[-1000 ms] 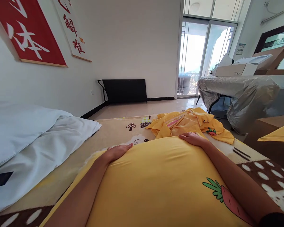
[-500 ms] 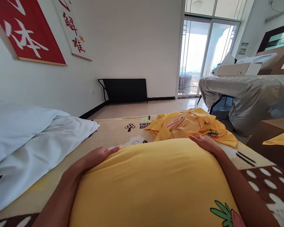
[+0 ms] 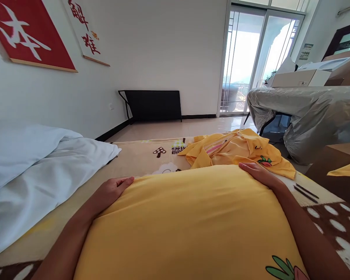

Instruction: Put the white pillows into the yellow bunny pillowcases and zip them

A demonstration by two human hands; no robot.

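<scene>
A large, plump yellow pillow [image 3: 181, 221] with a carrot print at its lower right fills the near middle of the view. At its far left corner, my left hand [image 3: 115, 190] is closed on the fabric, thumb on top. My right hand [image 3: 256, 173] grips the far right edge, its other fingers hidden behind the cloth. Just beyond the pillow a crumpled yellow garment-like cloth [image 3: 236, 146] with a pink stripe and a small carrot print lies on the patterned blanket [image 3: 140, 155].
White bedding [image 3: 55, 171] is heaped on the left. Two dark sticks [image 3: 306, 193] lie at the right. Beyond are a folded black table [image 3: 153, 105], a plastic-covered table [image 3: 306, 101] with boxes, and a cardboard box [image 3: 332, 163] holding or under yellow cloth.
My left hand has shifted left along the pillow edge and its thumb has drawn in. My right hand has moved slightly right. The view has tilted down a little.
</scene>
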